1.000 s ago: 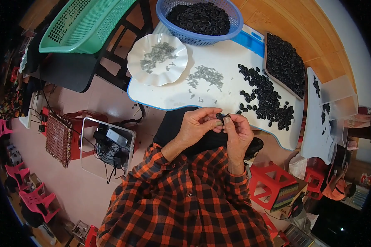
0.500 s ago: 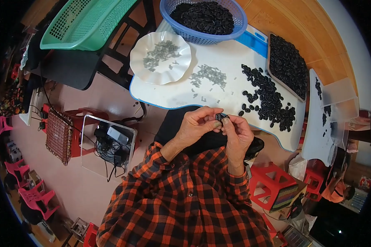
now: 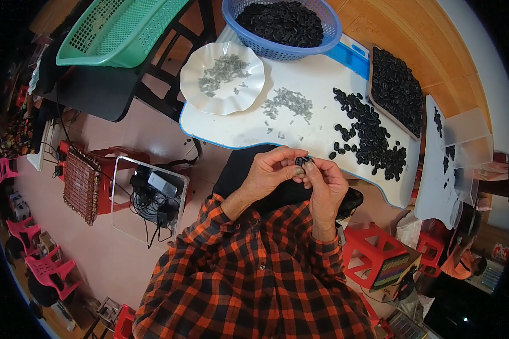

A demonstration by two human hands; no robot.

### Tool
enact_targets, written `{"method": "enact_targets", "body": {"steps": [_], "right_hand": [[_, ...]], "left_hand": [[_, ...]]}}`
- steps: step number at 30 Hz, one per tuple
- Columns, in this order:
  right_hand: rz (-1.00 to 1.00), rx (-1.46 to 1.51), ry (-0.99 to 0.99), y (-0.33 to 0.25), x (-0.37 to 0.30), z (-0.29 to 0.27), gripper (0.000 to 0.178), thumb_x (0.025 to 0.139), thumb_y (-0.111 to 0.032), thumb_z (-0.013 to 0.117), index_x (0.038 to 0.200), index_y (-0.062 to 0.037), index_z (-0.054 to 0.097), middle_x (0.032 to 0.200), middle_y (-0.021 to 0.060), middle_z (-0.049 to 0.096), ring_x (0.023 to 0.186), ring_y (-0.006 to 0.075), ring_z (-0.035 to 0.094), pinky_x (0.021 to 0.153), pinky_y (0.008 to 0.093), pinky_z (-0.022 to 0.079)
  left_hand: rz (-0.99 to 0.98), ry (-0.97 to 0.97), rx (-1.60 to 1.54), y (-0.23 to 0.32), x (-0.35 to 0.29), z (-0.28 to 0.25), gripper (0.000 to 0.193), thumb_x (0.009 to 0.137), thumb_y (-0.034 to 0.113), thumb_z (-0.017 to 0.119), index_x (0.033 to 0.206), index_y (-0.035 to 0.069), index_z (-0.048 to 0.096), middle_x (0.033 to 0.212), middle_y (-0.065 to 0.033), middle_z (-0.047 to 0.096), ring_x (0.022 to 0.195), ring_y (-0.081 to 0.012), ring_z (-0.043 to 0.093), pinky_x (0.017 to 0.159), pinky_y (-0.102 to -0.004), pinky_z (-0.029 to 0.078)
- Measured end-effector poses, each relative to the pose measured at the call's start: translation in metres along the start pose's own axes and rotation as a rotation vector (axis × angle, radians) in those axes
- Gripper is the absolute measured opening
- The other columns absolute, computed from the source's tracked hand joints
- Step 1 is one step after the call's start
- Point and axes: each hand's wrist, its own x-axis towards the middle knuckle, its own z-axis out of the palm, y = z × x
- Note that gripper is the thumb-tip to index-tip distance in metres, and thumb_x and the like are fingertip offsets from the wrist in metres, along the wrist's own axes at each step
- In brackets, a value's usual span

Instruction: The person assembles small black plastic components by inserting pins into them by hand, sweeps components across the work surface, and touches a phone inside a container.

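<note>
held piece (image 3: 304, 161): glossy, smooth | scalloped plate (image 3: 251, 97): glossy | blue basket (image 3: 278, 52): plastic | checked shirt (image 3: 249, 282): cloth

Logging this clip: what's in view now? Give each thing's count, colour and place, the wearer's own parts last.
Worktable: one, white with blue edge, ahead
Round basket: one, blue, worktable's far side
Tray: one, colour mostly hidden, worktable's right
Black pieces: many, black, in round basket and tray, loose on worktable
Plate: one, white, worktable's left
Small pieces: many, clear greyish, on plate and worktable
Long basket: one, green, upper left
Bin: one, clear, left, holding dark cables
Woven mat: one, brown, left
Chairs: at least three, pink, far left
Stools: at least two, red, lower right
Side table: one, white, far right
Held piece: at least one, black, between the hands
Shirt: one, orange-and-black plaid, bottom centre
Left hand: one, bare, centre
Right hand: one, bare, centre
</note>
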Motion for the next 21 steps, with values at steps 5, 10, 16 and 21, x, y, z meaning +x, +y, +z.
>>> {"method": "enact_targets", "body": {"steps": [5,10,16,21], "right_hand": [[0.039,0.069,-0.032,-0.001,0.0013,-0.0008,0.012,0.086,-0.004,0.063,0.095,0.0028,0.062,0.078,0.0048,0.065,0.062,0.0051,0.055,0.055,0.0166,0.042],[0.026,-0.004,0.006,0.0011,0.0021,-0.0034,0.01,0.083,-0.005,0.065,0.091,0.0018,0.063,0.072,0.002,0.062,0.059,0.0046,0.051,0.054,0.0171,0.041],[0.038,-0.067,0.01,0.0001,0.001,-0.0033,0.009,0.082,-0.004,0.066,0.089,0.0009,0.064,0.07,0.0008,0.06,0.059,0.0043,0.052,0.053,0.017,0.041],[0.063,-0.061,0.012,-0.0027,0.0002,-0.0005,0.009,0.082,-0.003,0.066,0.089,0.0018,0.064,0.071,0.0017,0.062,0.058,0.0044,0.051,0.053,0.017,0.04]], "left_hand": [[-0.027,-0.009,-0.014,0.0008,-0.0018,-0.0034,0.032,0.087,-0.002,0.059,0.118,-0.004,0.056,0.09,-0.0056,0.064,0.075,-0.0077,0.061,0.07,-0.0201,0.052],[-0.052,-0.014,-0.091,0.0017,-0.0018,-0.007,0.032,0.087,-0.001,0.059,0.119,-0.003,0.055,0.091,-0.0069,0.065,0.075,-0.0091,0.062,0.069,-0.0218,0.053],[-0.059,0.001,-0.112,0.0035,-0.0017,-0.0068,0.032,0.087,-0.001,0.059,0.118,-0.002,0.057,0.087,-0.0068,0.065,0.072,-0.0107,0.062,0.064,-0.0218,0.051],[-0.057,-0.034,-0.094,0.0015,-0.0024,-0.0102,0.032,0.088,-0.001,0.058,0.119,-0.003,0.055,0.093,-0.0073,0.064,0.075,-0.0097,0.062,0.069,-0.0222,0.053]]}}
